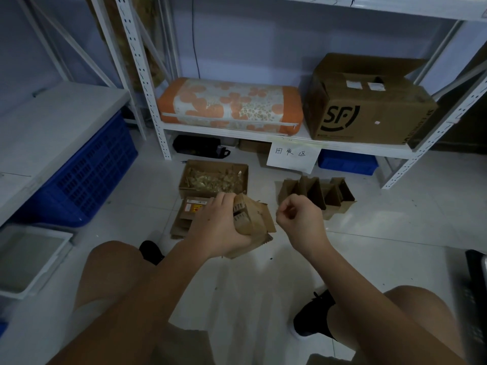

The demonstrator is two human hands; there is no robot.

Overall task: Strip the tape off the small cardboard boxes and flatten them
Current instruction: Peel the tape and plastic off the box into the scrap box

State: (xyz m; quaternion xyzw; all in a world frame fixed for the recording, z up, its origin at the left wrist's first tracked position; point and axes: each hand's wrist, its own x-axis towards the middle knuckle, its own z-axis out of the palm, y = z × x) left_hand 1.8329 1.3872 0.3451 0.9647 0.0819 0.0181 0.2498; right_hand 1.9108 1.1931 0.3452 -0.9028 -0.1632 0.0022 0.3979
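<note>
Now the left hand [218, 227] grips a small cardboard box [253, 222], fingers curled round it, held above the floor just in front of the tray of stripped tape [213, 177]. The right hand [299, 219] is beside the box w/ fingers pinched together, probably on a tape strip; too thin to tell. Next, I think, drop the tape in the tray, then press the box flat. Flattened boxes [184, 219] lie below the tray, unflattened boxes [316, 196] to its right; nothing blocks.
</note>
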